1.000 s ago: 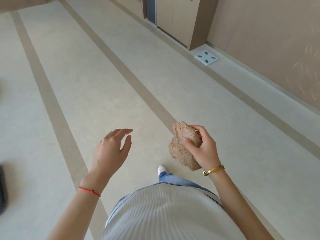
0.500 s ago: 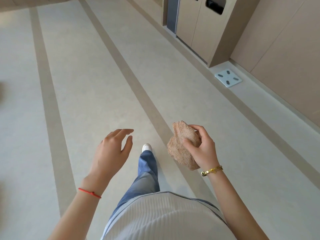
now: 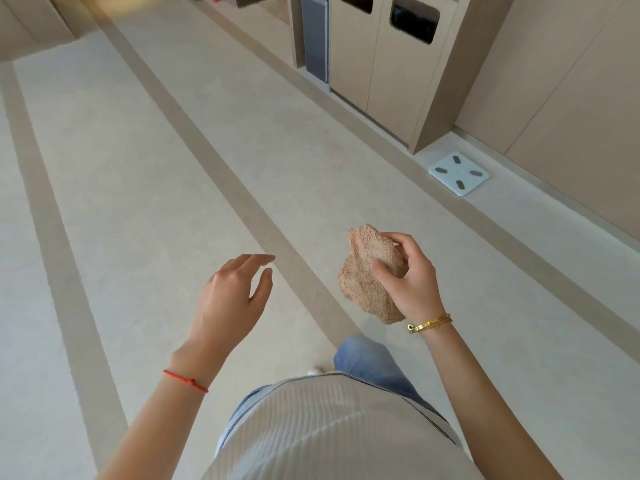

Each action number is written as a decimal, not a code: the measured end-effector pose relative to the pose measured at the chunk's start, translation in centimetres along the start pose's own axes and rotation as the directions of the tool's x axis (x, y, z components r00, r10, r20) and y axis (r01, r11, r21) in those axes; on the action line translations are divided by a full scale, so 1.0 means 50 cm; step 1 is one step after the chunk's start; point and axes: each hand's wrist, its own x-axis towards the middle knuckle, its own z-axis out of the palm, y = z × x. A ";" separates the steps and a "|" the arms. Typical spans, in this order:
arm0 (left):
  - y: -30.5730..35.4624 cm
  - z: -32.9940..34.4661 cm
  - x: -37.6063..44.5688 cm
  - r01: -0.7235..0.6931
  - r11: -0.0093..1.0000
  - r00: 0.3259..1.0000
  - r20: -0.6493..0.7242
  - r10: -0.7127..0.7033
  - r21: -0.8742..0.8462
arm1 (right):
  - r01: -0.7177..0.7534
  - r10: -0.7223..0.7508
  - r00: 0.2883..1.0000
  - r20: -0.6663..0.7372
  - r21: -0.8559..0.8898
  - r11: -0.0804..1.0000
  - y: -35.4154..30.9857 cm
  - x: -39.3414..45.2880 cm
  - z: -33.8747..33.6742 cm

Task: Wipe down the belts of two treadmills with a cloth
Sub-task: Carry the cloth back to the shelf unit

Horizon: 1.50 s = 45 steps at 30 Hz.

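A bunched-up tan fluffy cloth [image 3: 363, 271] is held in front of my body, gripped by my right hand [image 3: 412, 278] with thumb and fingers curled round its right side. My left hand [image 3: 232, 299] hangs in the air to the left of it, fingers relaxed and slightly bent, holding nothing. No treadmill is in view; I stand on a pale floor with darker stripes running away from me.
Beige bin cabinets [image 3: 388, 64] with dark openings stand against the wall at the upper right. A white bathroom scale [image 3: 459, 173] lies on the floor by the wall. Pale striped floor [image 3: 138, 168] stretches ahead and left.
I have walked forward: the cabinets and scale have drawn closer and shifted down in view. My legs have swapped stride. Both hands keep the same pose, cloth still held.
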 end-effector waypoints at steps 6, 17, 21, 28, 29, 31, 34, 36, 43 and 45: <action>-0.022 0.061 0.287 -0.029 0.999 0.997 0.069 0.030 -0.013 | -0.073 0.073 0.996 -0.049 0.001 0.997 0.044 0.250 0.016; 0.032 0.168 0.924 -0.070 0.993 0.997 0.021 0.072 -0.093 | -0.057 0.055 0.996 -0.074 -0.017 0.998 0.033 0.869 -0.046; 0.039 0.198 1.114 -0.061 0.994 0.998 0.007 0.062 -0.094 | -0.049 0.048 0.996 -0.075 -0.015 0.999 0.016 1.070 -0.057; 0.016 0.251 1.410 -0.069 0.995 0.997 0.024 0.071 -0.072 | -0.070 0.070 0.996 -0.051 0.007 0.998 0.031 1.359 -0.028; 0.010 0.260 1.457 -0.072 0.995 0.997 0.032 0.074 -0.071 | -0.072 0.072 0.996 -0.050 0.004 0.997 0.034 1.399 -0.019; -0.002 0.276 1.554 -0.087 0.994 0.995 0.043 0.090 -0.070 | -0.079 0.080 0.995 -0.060 0.008 0.997 0.039 1.484 -0.003; -0.020 0.289 1.713 -0.137 0.987 0.989 0.038 0.140 -0.078 | -0.085 0.087 0.993 -0.082 0.027 0.996 0.034 1.620 0.020; -0.029 0.289 1.831 -0.173 0.981 0.984 0.032 0.176 -0.082 | -0.095 0.098 0.990 -0.105 0.033 0.995 0.025 1.718 0.035; -0.039 0.291 2.195 -0.324 0.944 0.942 0.073 0.329 -0.067 | -0.077 0.083 0.965 -0.250 0.034 0.996 -0.024 2.020 0.053; -0.036 0.299 2.274 -0.357 0.930 0.926 0.098 0.364 -0.083 | -0.091 0.095 0.950 -0.297 0.027 0.996 -0.030 2.080 0.050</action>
